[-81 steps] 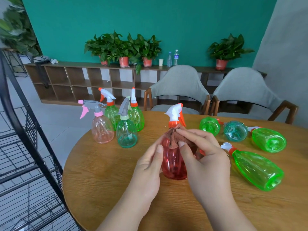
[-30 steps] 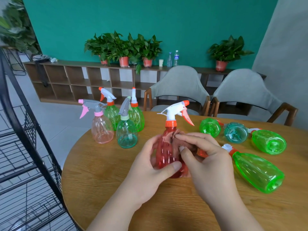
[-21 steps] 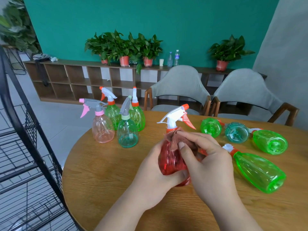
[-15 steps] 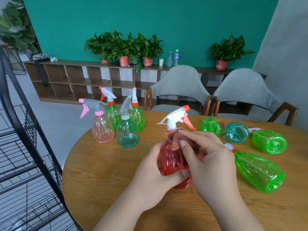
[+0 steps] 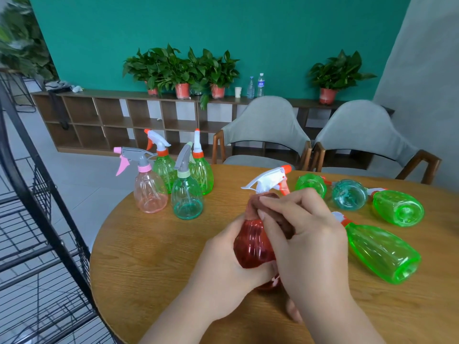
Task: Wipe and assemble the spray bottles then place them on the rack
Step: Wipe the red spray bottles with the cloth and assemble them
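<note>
Held bottle [image 5: 252, 244] over table [image 5: 154, 256], between left hand [image 5: 223, 264] and right hand [image 5: 310, 244]. Cloth [image 5: 252, 207] pinched under right fingers [image 5: 285, 204], against the bottle's neck. Left of the fingers and beyond: four standing bottles [image 5: 186, 197], close together. Right of the fingers: nearest lying bottle [image 5: 382, 252] just beside the right hand; three lying bottles [image 5: 349, 197] in a row beyond it. Rack [image 5: 37, 194] far left, off the table. Two chairs [image 5: 265, 127] behind the table.

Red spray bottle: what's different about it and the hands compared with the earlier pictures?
The left hand, earlier resting flat against the red spray bottle, now grips its body from below. The bottle has been turned, and its nozzle now points right. The right hand still pinches the brown cloth at the neck. The other bottles on the table have not moved.
</note>
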